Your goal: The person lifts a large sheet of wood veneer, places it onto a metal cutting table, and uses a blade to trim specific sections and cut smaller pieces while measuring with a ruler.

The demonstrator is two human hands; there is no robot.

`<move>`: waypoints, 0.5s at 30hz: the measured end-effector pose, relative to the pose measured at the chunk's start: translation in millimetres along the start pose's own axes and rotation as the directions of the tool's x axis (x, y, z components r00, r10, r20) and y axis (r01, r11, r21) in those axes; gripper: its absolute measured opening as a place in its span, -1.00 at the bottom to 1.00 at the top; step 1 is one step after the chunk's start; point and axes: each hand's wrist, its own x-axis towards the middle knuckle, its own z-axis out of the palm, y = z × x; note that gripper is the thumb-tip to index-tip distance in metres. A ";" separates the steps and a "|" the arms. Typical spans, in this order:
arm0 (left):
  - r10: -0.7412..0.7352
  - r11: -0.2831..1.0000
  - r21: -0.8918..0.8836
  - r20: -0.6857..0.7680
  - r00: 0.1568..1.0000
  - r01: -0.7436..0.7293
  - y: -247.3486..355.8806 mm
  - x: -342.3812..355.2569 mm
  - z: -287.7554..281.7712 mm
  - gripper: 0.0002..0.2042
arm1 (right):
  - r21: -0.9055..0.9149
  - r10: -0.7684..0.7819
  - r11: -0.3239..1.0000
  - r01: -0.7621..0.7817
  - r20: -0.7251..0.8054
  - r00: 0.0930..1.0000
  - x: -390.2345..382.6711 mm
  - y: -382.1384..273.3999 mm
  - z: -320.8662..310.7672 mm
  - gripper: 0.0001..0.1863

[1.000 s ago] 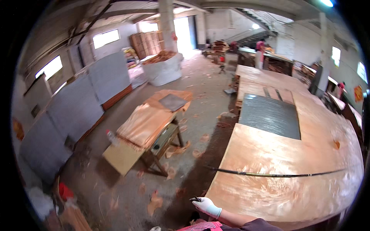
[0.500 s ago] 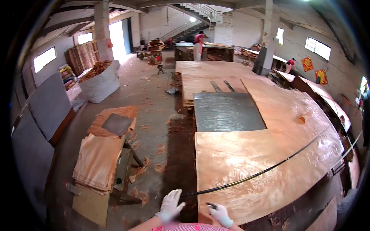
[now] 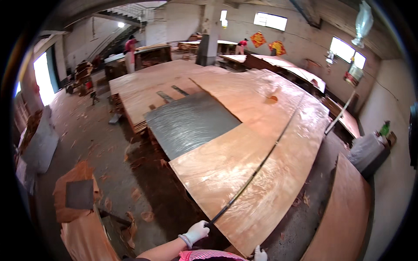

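My left hand point(image 3: 197, 232), in a white glove, is closed around the near end of a long dark pole point(image 3: 251, 176). The pole lies diagonally over pale veneer sheets point(image 3: 209, 174) on a large stack. My right hand point(image 3: 260, 255), also gloved, is at the lower frame edge beside the sheets' near corner; most of it is cut off, so its grip is unclear. A grey sheet point(image 3: 191, 124) lies on the middle of the stack, with narrow dark strips point(image 3: 165, 97) beyond it.
A low table with stacked veneer point(image 3: 76, 230) stands at lower left. A long board point(image 3: 339, 213) and a white bag point(image 3: 365, 154) are at the right, by the wall. Two people in pink point(image 3: 129, 54) point(image 3: 241, 48) work farther back. A filled sack point(image 3: 41, 139) stands left.
The view has swung right. My left hand, open half a second ago, has closed on the pole's end. My right hand has moved down to the frame's edge.
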 end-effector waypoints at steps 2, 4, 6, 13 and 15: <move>0.059 0.980 0.191 -0.011 0.998 -0.056 39.0 -9.7 -9.7 -0.74 | 0.213 0.244 0.942 -0.259 0.094 0.965 -24.6 -16.5 1.6 -0.41; 0.143 0.953 0.274 -0.017 0.990 -0.133 38.8 -10.6 -17.3 -0.71 | 0.455 0.228 0.854 -0.252 0.107 0.968 -31.7 -5.4 18.0 -0.37; 0.112 0.973 0.204 0.014 0.994 -0.112 18.0 -8.0 -22.1 -0.68 | 0.465 0.227 0.847 -0.257 0.120 0.966 -28.9 7.9 27.3 -0.39; 0.038 0.999 0.035 0.059 0.998 -0.040 -4.6 -21.5 -29.5 -0.71 | 0.624 0.382 0.663 -0.413 0.193 0.904 -46.6 16.0 25.2 -0.58; 0.030 0.998 0.057 0.066 0.997 -0.034 -4.1 -17.9 -36.2 -0.71 | 0.619 0.402 0.666 -0.417 0.172 0.899 -47.2 38.8 11.0 -0.60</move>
